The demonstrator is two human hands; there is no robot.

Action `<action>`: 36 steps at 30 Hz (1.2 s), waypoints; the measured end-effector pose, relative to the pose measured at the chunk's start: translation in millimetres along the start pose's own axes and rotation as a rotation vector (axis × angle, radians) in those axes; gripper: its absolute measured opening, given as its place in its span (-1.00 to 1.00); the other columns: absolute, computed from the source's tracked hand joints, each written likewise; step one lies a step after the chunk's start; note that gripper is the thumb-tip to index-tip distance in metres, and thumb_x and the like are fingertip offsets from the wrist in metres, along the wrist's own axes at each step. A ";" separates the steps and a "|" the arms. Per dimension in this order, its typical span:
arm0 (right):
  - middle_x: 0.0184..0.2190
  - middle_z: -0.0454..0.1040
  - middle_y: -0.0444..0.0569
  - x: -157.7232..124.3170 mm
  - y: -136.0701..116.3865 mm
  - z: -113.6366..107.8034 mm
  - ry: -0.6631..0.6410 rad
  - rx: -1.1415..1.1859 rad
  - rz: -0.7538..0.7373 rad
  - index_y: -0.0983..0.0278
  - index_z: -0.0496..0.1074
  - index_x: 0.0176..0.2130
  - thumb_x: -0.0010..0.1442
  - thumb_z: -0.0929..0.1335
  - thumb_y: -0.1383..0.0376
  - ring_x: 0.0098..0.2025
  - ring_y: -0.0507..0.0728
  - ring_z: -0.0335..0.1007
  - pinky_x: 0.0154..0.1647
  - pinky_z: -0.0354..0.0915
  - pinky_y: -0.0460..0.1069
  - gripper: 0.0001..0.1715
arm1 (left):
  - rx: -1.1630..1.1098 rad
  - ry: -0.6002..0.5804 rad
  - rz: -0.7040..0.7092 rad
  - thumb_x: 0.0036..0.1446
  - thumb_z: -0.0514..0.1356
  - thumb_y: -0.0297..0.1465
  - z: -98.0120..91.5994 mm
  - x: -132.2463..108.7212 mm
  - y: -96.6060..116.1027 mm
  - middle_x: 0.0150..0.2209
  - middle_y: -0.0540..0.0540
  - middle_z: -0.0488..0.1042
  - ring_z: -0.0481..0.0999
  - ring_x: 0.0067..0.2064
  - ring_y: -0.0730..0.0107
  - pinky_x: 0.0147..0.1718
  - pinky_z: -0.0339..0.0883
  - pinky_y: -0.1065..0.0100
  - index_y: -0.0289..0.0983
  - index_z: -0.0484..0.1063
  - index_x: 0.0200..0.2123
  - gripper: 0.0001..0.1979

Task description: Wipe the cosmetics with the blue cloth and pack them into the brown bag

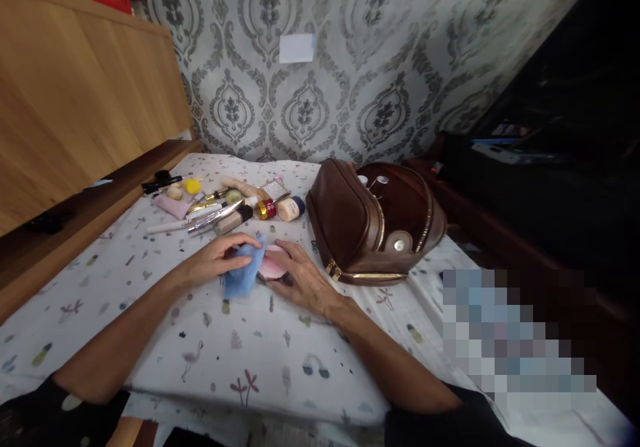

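Blue cloth, thin and crumpled, centre of frame: your left hand had it pinched between thumb and fingers. Just beside it, your right hand was closed around a round case, pink-faced, dark at the edge; contents could not be told. Cloth likely near weightless, limp, best gripped bunched. Case probably light, stiff, perhaps slick and brittle; rim looked the safer hold. Right of centre, a brown leather-look bag gaped, brass-toned zips, rounded shoulders. Left of centre, cosmetics: a glossy silver tube, a squat bottle with dark cap. Beneath, a white printed cover, smooth, slightly creased.
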State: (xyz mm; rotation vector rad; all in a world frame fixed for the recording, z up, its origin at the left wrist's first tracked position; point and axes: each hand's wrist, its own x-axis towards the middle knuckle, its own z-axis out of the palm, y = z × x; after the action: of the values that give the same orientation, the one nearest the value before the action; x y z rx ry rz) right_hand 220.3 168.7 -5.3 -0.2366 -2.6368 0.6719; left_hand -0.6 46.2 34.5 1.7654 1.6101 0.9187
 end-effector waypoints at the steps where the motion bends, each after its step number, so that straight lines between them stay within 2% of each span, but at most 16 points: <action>1: 0.26 0.25 0.20 0.2 0.1 0.0 0.001 0.005 0.002 0.22 0.31 0.25 0.26 0.39 0.21 0.36 0.35 0.08 0.32 0.16 0.31 -0.40 | 0.022 0.006 0.020 0.24 0.19 -0.14 -1.5 0.2 -1.3 -0.06 -0.12 0.49 0.48 -0.08 0.20 -0.12 0.34 0.31 -0.21 0.52 -0.04 -0.66; 5: 0.27 0.24 0.21 1.4 -1.6 -0.6 0.009 0.053 0.056 0.20 0.19 0.33 0.21 0.43 0.20 0.35 0.33 0.10 0.33 0.13 0.31 -0.23 | 0.116 0.139 0.090 0.27 0.14 -0.17 -3.5 2.8 -4.1 0.08 -0.19 0.42 0.40 0.13 0.09 0.11 0.26 0.18 -0.24 0.52 -0.27 -0.73; 8: 0.25 0.27 0.21 2.1 -2.8 -0.7 0.027 0.091 0.114 0.22 0.07 0.38 0.17 0.46 0.18 0.34 0.33 0.13 0.34 0.13 0.30 -0.07 | 0.086 0.224 0.090 0.32 0.08 -0.17 -4.1 3.6 -1.6 0.05 -0.21 0.45 0.42 0.12 0.10 0.15 0.24 0.14 -0.25 0.46 -0.29 -0.70; 10: 0.26 0.27 0.22 2.2 -2.5 -0.4 0.034 0.105 0.158 0.22 0.01 0.40 0.13 0.48 0.17 0.34 0.35 0.13 0.33 0.12 0.32 0.03 | 0.050 0.157 0.066 0.32 0.08 -0.13 -6.6 2.6 1.0 -0.01 -0.20 0.49 0.46 0.06 0.11 0.09 0.31 0.16 -0.25 0.46 -0.26 -0.67; 14: 0.28 0.23 0.27 1.7 -0.8 -0.3 0.003 0.138 0.220 0.24 -0.04 0.42 0.12 0.49 0.12 0.34 0.39 0.12 0.31 0.12 0.35 0.09 | 0.080 -0.185 0.051 0.10 0.32 -0.13 -16.6 -1.6 5.1 0.02 -0.16 0.48 0.46 0.04 0.12 -0.03 0.38 0.26 -0.22 0.50 -0.11 -0.63; 15: 0.28 0.23 0.27 1.6 -0.4 -0.5 -0.004 0.146 0.230 0.23 -0.04 0.42 0.12 0.49 0.10 0.34 0.40 0.12 0.31 0.12 0.36 0.09 | 0.097 -0.228 0.041 0.05 0.35 -0.15 -18.5 -2.5 5.7 0.04 -0.15 0.48 0.47 0.03 0.14 -0.07 0.38 0.29 -0.20 0.49 -0.06 -0.59; 17: 0.26 0.25 0.25 1.7 0.0 -0.8 -0.009 0.158 0.243 0.20 -0.05 0.42 0.10 0.50 0.09 0.33 0.40 0.14 0.30 0.12 0.36 0.11 | 0.129 -0.236 -0.011 0.03 0.36 -0.21 -19.4 -3.9 6.3 0.03 -0.11 0.48 0.49 -0.05 0.20 -0.17 0.39 0.34 -0.17 0.44 0.02 -0.53; 19: 0.24 0.27 0.23 2.0 -0.1 -1.0 -0.001 0.165 0.248 0.18 -0.05 0.43 0.09 0.51 0.11 0.32 0.40 0.16 0.29 0.13 0.35 0.13 | 0.158 -0.189 -0.054 0.04 0.32 -0.26 -16.6 -4.3 6.0 -0.06 -0.07 0.51 0.49 -0.16 0.27 -0.25 0.37 0.37 -0.17 0.43 0.02 -0.56; 22: 0.22 0.28 0.23 2.9 -1.7 -1.9 0.005 0.179 0.268 0.18 -0.05 0.43 0.06 0.52 0.12 0.31 0.40 0.18 0.28 0.15 0.34 0.15 | 0.178 -0.089 -0.072 0.10 0.21 -0.32 -11.3 -3.9 4.9 -0.25 -0.01 0.48 0.44 -0.28 0.34 -0.33 0.32 0.39 -0.22 0.45 -0.15 -0.77; 24: 0.23 0.28 0.26 3.7 -3.7 -3.4 0.001 0.190 0.289 0.22 -0.06 0.43 0.04 0.53 0.14 0.31 0.40 0.18 0.28 0.15 0.33 0.18 | 0.156 0.026 -0.088 0.12 0.16 -0.32 -10.5 -3.2 4.7 -0.34 0.02 0.42 0.40 -0.35 0.38 -0.41 0.28 0.41 -0.23 0.42 -0.21 -0.83; 26: 0.22 0.29 0.28 4.5 -5.6 -5.1 -0.003 0.198 0.307 0.24 -0.07 0.43 0.02 0.54 0.16 0.30 0.40 0.19 0.28 0.15 0.32 0.21 | 0.125 0.202 -0.088 0.11 0.14 -0.32 -11.0 -1.3 6.1 -0.34 0.02 0.40 0.38 -0.35 0.38 -0.43 0.28 0.41 -0.22 0.36 -0.23 -0.84; 28: 0.21 0.31 0.28 5.3 -6.7 -6.2 -0.001 0.201 0.319 0.25 -0.07 0.43 0.00 0.56 0.17 0.29 0.40 0.21 0.28 0.15 0.32 0.23 | 0.146 0.370 -0.053 0.07 0.13 -0.35 -9.4 2.3 9.8 -0.28 -0.01 0.44 0.42 -0.28 0.33 -0.36 0.33 0.37 -0.21 0.31 -0.26 -0.86; 30: 0.20 0.33 0.29 5.9 -6.3 -6.1 0.005 0.202 0.322 0.27 -0.07 0.43 -0.02 0.57 0.17 0.28 0.40 0.23 0.27 0.16 0.31 0.25 | 0.234 0.436 -0.017 0.06 0.12 -0.38 -2.8 6.9 15.4 -0.23 -0.04 0.45 0.43 -0.21 0.29 -0.25 0.36 0.31 -0.21 0.29 -0.29 -0.89; 31: 0.19 0.33 0.29 6.0 -5.6 -5.6 0.010 0.203 0.316 0.28 -0.07 0.43 -0.02 0.57 0.17 0.28 0.40 0.23 0.26 0.17 0.30 0.26 | 0.287 0.418 -0.002 0.07 0.12 -0.38 2.4 9.2 18.5 -0.22 -0.04 0.46 0.44 -0.20 0.27 -0.22 0.36 0.29 -0.21 0.30 -0.28 -0.89; 33: 0.18 0.35 0.28 5.9 -3.3 -4.2 0.023 0.212 0.298 0.29 -0.09 0.43 -0.03 0.57 0.17 0.27 0.39 0.24 0.25 0.19 0.28 0.28 | 0.368 0.304 0.045 0.14 0.10 -0.40 14.4 12.5 24.1 -0.22 -0.05 0.47 0.46 -0.18 0.25 -0.16 0.37 0.24 -0.20 0.37 -0.22 -0.87; 36: 0.17 0.37 0.23 5.3 0.0 -2.1 0.044 0.232 0.272 0.24 -0.11 0.43 -0.03 0.57 0.15 0.27 0.38 0.25 0.25 0.19 0.28 0.29 | 0.427 0.141 0.154 0.23 0.05 -0.43 27.4 13.8 28.2 -0.10 -0.11 0.49 0.47 -0.06 0.19 -0.04 0.36 0.19 -0.19 0.46 -0.11 -0.76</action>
State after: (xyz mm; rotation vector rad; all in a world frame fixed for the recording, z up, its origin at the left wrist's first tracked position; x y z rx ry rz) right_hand 216.4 171.0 -1.8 -0.5400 -2.4798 1.0398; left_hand 38.7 57.8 41.9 2.1794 1.8894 0.8263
